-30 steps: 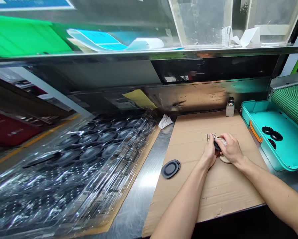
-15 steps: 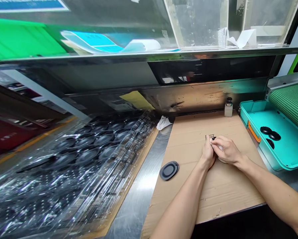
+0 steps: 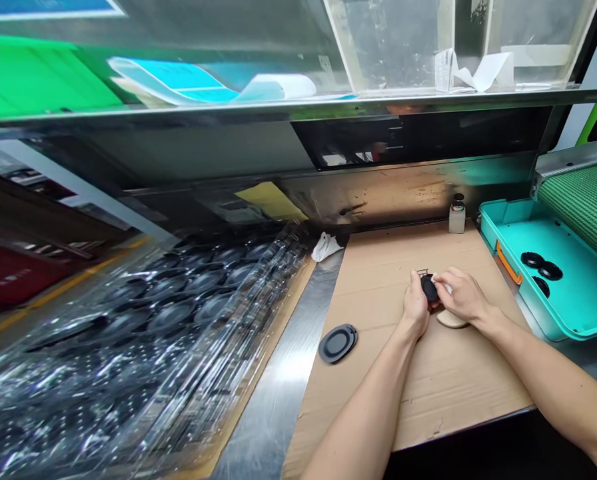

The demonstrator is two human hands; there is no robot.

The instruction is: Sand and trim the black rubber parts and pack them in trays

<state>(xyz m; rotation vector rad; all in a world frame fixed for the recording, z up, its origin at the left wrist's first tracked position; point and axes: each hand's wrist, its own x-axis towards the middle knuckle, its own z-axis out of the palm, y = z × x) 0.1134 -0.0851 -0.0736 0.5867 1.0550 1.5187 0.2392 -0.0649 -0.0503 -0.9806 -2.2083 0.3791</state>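
Above the cardboard sheet (image 3: 368, 280), my left hand (image 3: 415, 305) is closed on a small black round part (image 3: 429, 287), its dark face turned up. My right hand (image 3: 459, 295) pinches a bit of white cloth (image 3: 447, 287) at the right rim of that part. Below the right hand a pale round disc (image 3: 451, 319) lies on the cardboard. A dark grey oval part (image 3: 338, 343), seemingly two pieces overlapping, lies to the left of my forearms.
A turquoise tray (image 3: 553, 330) with several black round parts (image 3: 549, 270) stands at right, beside a green conveyor belt (image 3: 586, 207). A small bottle (image 3: 457, 215) stands at the cardboard's back edge. Plastic trays of black parts (image 3: 173, 313) fill the left; crumpled white cloth (image 3: 325, 247) lies between.
My right hand has moved slightly, uncovering the black part's face and the pale disc under it. The left hand keeps its hold. The view has shifted a little.
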